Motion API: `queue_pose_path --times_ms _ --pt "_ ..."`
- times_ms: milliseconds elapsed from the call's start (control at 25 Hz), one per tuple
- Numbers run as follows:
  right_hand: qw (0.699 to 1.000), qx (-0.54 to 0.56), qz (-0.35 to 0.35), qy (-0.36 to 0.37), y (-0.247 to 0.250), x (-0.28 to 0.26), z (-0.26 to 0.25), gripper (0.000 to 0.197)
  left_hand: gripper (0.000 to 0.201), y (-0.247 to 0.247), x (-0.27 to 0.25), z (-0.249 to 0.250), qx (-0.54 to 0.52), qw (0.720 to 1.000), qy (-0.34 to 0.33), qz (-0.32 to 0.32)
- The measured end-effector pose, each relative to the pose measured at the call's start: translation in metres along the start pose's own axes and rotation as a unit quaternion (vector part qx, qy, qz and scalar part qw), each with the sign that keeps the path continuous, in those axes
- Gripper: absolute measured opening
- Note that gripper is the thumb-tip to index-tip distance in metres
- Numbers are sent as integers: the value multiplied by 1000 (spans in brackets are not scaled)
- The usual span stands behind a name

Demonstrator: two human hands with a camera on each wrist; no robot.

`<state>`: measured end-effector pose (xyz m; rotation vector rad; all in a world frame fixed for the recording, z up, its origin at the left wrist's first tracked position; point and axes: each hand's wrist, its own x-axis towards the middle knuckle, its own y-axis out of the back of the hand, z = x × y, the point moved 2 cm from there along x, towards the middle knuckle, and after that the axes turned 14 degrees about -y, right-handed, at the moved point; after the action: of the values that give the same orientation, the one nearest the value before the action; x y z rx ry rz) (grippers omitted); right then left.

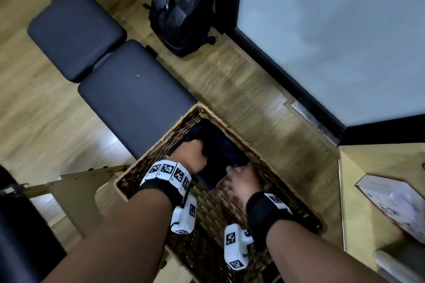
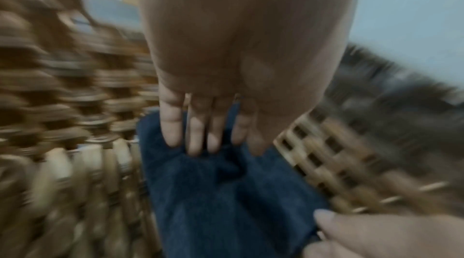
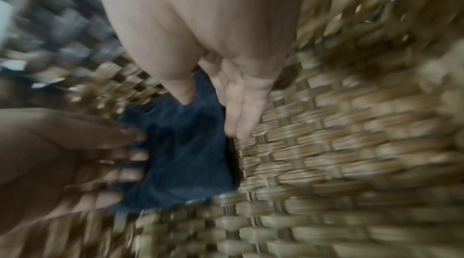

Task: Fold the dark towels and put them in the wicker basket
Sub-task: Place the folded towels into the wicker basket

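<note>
Folded dark towel [image 1: 220, 151] lies inside wicker basket [image 1: 259, 142], at its far end | left hand [image 1: 192, 156] fingers straight, pressing towel's left part | right hand [image 1: 241, 181] fingers straight at near-right edge, against basket weave | long axis runs near-to-far; both hands touching.

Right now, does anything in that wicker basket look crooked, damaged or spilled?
Nothing stands out. The dark towel lies folded inside the wicker basket, with the left hand and right hand both on it. No weave looks broken, though both wrist views are blurred, so fine damage could not be seen.
</note>
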<state>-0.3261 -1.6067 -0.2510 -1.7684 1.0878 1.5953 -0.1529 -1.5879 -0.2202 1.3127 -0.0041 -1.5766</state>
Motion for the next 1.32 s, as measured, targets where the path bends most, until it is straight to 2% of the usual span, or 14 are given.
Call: queue_pose_path --times_ms 120,200,320,400,480,560,760,960,1040,1160,1240,1320 --pt "993 -101 -53 3 8 -37 10 24 33 4 -55 10 -64 995 31 66" --pt "984 -167 -61 34 13 -57 15 18 31 1 -95 12 -89 989 49 106" --pt "966 -241 -72 67 12 -97 15 22 25 -7 -169 4 -134 973 79 168" --pt "942 -309 -80 101 3 -125 13 20 23 -15 -219 -5 -154 957 102 222" --pt "912 -374 -74 151 -15 -157 15 16 19 -22 -267 -13 -172 931 122 296" --pt "900 -390 -81 178 -35 -181 23 16 17 -28 -307 -18 -180 908 137 353" --pt "864 -425 -111 247 -106 -244 82 14 20 -58 -409 -57 -189 859 168 445" --pt "833 -449 -162 280 -170 -296 161 17 18 -101 -495 -101 -239 815 213 483" --pt "825 -457 -164 288 -191 -311 187 16 16 -122 -523 -122 -235 809 226 490" --pt "818 -477 -138 291 -213 -323 215 21 9 -153 -552 -149 -179 826 252 471" --pt "799 -509 -93 307 -224 -330 231 26 20 -175 -567 -163 -131 844 289 431" --pt "778 -535 -40 328 -232 -336 241 27 36 -195 -575 -174 -143 846 331 393"
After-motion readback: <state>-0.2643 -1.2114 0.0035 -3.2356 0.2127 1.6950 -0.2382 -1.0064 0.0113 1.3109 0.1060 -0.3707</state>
